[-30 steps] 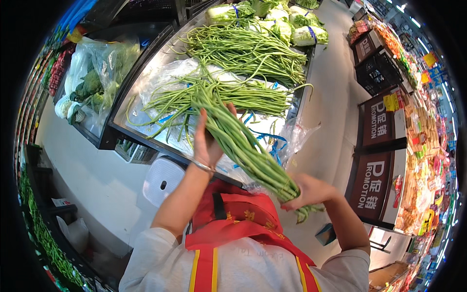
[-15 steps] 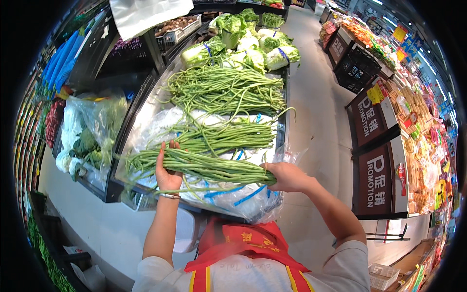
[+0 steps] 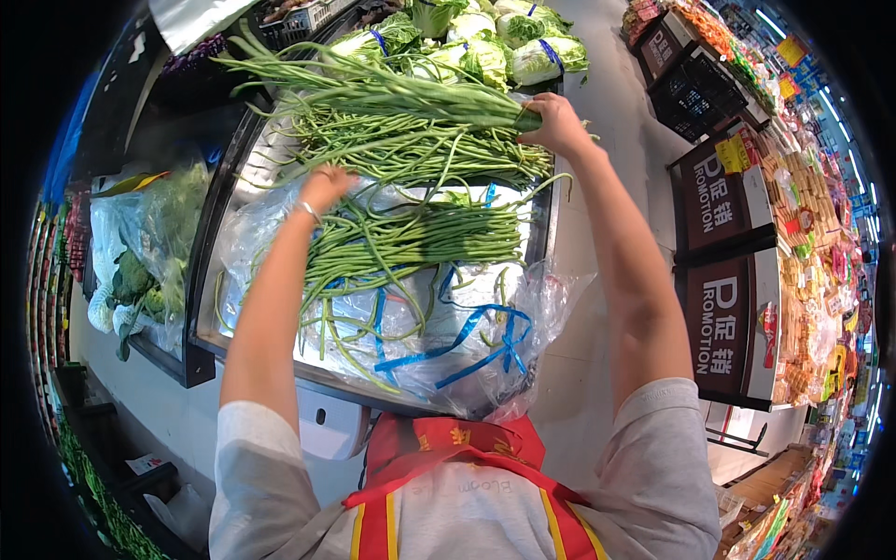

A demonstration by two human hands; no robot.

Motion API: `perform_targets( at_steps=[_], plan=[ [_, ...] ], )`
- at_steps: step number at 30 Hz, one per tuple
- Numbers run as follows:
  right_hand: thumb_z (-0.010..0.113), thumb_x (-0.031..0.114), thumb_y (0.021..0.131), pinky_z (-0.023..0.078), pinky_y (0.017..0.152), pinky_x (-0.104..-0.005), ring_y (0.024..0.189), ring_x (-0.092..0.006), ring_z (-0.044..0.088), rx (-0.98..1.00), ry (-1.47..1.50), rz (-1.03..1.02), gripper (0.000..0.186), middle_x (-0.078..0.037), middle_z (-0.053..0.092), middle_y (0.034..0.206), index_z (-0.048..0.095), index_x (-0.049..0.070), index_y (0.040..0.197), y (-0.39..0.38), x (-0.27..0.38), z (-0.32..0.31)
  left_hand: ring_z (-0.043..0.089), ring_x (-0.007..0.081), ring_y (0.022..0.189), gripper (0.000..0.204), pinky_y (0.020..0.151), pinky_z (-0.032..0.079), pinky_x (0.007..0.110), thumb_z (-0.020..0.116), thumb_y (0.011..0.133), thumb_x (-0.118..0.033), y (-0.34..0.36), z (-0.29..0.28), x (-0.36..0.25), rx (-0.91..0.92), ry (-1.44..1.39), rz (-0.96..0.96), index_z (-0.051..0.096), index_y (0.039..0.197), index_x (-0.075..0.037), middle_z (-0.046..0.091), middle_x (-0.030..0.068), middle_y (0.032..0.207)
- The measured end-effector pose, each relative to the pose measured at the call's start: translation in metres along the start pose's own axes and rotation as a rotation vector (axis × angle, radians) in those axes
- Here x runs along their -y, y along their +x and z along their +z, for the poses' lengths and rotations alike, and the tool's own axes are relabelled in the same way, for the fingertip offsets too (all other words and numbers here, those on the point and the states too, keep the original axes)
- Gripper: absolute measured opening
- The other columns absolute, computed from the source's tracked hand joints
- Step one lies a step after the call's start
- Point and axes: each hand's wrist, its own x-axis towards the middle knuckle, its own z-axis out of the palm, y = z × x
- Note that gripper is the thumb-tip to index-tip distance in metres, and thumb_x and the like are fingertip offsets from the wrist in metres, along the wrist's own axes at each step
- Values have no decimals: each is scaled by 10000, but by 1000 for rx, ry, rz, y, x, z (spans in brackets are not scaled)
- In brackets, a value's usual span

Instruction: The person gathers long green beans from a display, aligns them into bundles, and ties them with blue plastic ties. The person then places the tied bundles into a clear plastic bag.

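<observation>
My right hand (image 3: 557,127) grips a bundle of long green beans (image 3: 420,101) by its right end. The bundle stretches leftward over the far pile of long beans (image 3: 439,157), its loose tips fanning out at the far left. My left hand (image 3: 327,189) is at the left edge of that pile, against some strands; its fingers are blurred and partly hidden. Nearer to me lies a smaller pile of long beans (image 3: 429,235) on clear plastic (image 3: 252,224). Loose blue straps (image 3: 467,345) and a few stray beans are on the plastic in front.
Napa cabbages (image 3: 546,61) with blue ties sit at the stand's far end. Bagged broccoli (image 3: 135,275) is on a lower stand to the left. A dark metal rim (image 3: 207,271) borders the stand. Across the aisle on the right are brown display stands (image 3: 728,317) with packaged goods.
Both hands have reached farther away. The held bundle has moved from over the near pile to over the far pile. My left hand has come away from under it.
</observation>
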Motion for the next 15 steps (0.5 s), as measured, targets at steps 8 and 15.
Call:
perform_targets(
  at_steps=[8, 15],
  plan=[
    [824, 285, 517, 263, 1017, -485, 1171, -314, 411, 153, 438, -92, 832, -120, 456, 1257, 438, 66, 1221, -103, 32, 118, 291, 319, 1275, 980, 1054, 243, 398, 812, 556, -311, -78, 158, -72, 216, 353, 554, 285, 1324, -9, 321, 195, 1357],
    [830, 367, 436, 281, 997, -504, 1066, -266, 475, 530, -53, 3, 1018, -108, 500, 1059, 348, 42, 1271, -145, 59, 158, 356, 303, 1171, 1095, 983, 289, 389, 822, 448, -414, -53, 224, -79, 342, 746, 409, 260, 1299, -17, 380, 146, 1245]
  ],
)
